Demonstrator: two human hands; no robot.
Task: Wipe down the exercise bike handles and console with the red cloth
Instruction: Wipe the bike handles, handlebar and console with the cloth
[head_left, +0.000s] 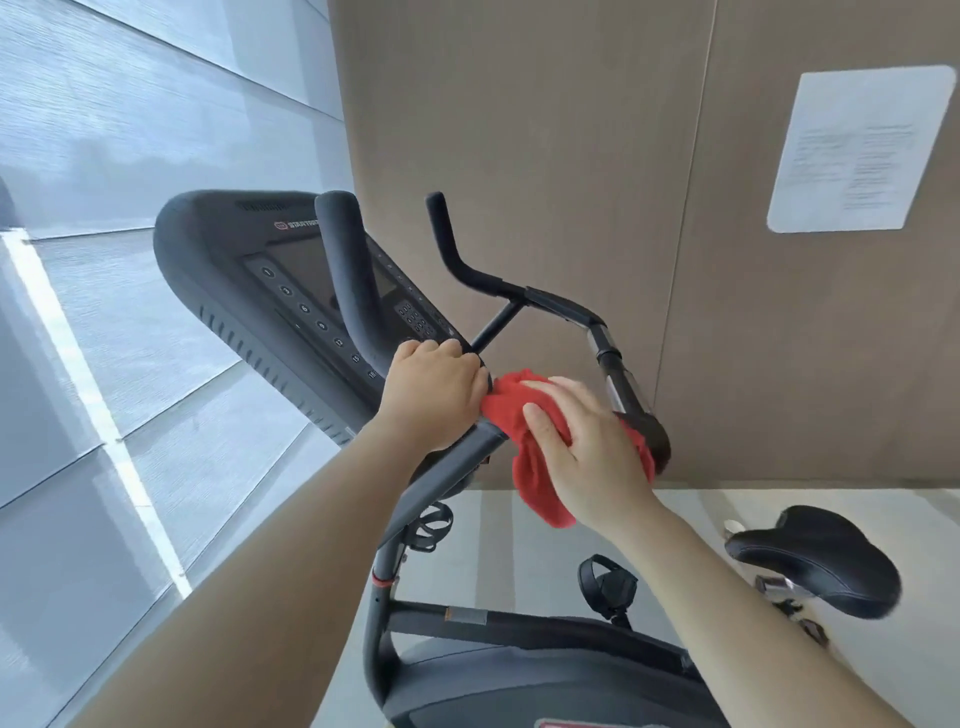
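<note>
Left hand (434, 392) grips the bike handlebar (561, 306) below the console (291, 275); right hand (582, 447) presses the red cloth (524, 467) around the bar.

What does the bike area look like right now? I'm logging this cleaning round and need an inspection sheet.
Surface: grey floor, bare where visible.
Job's things: red cloth bunched on the handlebar junction; console uncovered.
Clutter: small items on floor by the saddle, too blurred to identify.
Grippers: left hand gripping the bar beside the console; right hand pressing the cloth.
Cables: nothing seen.
Surroundings: brown wall with posted paper; windows at left.
</note>
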